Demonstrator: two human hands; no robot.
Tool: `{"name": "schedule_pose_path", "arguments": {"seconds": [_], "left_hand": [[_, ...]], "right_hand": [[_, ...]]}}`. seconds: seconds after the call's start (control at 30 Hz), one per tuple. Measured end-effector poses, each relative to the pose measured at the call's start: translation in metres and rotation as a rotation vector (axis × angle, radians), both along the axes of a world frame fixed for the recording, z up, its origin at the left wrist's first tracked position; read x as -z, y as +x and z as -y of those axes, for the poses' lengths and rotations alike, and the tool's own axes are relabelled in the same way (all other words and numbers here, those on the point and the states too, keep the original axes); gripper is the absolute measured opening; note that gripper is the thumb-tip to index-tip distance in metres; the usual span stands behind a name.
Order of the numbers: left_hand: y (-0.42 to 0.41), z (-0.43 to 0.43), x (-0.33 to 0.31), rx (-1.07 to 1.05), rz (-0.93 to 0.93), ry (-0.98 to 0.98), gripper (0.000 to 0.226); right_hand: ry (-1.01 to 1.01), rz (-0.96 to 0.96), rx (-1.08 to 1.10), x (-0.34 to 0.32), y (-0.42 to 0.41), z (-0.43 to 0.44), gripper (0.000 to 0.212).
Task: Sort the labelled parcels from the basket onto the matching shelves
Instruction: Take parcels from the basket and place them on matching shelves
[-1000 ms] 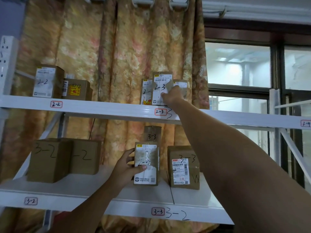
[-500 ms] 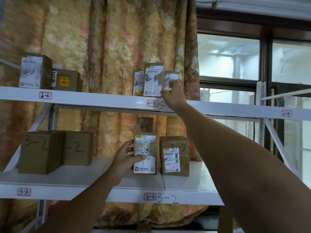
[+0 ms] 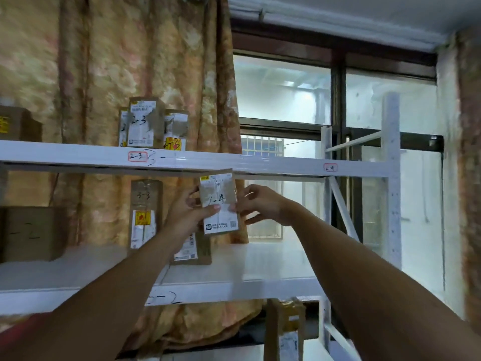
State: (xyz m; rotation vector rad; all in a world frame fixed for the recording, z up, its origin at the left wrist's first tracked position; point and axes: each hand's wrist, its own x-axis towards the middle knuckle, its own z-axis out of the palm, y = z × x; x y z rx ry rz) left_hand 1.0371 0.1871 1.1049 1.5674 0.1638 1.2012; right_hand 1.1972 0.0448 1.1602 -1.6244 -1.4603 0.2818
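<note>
The left hand [image 3: 187,214] grips the 2-4 parcel [image 3: 220,194], thumb across its front, while the right hand [image 3: 263,204] pinches its right edge.

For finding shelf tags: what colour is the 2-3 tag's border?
Red border on the 2-3 tag, head view.

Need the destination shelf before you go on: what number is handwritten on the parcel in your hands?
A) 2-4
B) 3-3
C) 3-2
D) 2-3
A: the parcel, held between the left hand and the right hand, has 2-4 written across its white label.
</note>
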Motion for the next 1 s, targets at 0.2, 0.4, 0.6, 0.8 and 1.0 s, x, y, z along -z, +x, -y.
{"name": "schedule_pose_path", "arguments": {"seconds": [0.2, 0.4, 0.6, 0.8, 1.0], "left_hand": [[0.076, 0.071, -0.036, 0.112, 0.019, 0.013, 0.063], [0.142, 0.114, -0.091, 0.005, 0.089, 0.085, 0.040], [0.198, 0.110, -0.133, -0.081, 0.124, 0.159, 0.036], [0.237, 0.078, -0.174, -0.194, 0.099, 0.250, 0.023], [0.253, 0.064, -0.206, -0.250, 0.077, 0.310, 0.028]], "right_hand": [[0.263, -0.140, 0.010, -0.015, 0.080, 0.078, 0.033], [0.548, -0.230, 0.040, -0.047, 0.137, 0.112, 0.009], [0.658, -0.188, 0.130, -0.076, 0.175, 0.094, 0.039], [0.705, -0.053, 0.275, -0.110, 0.199, 0.062, 0.044], [0.638, 0.009, 0.346, -0.144, 0.224, 0.036, 0.063]]}}
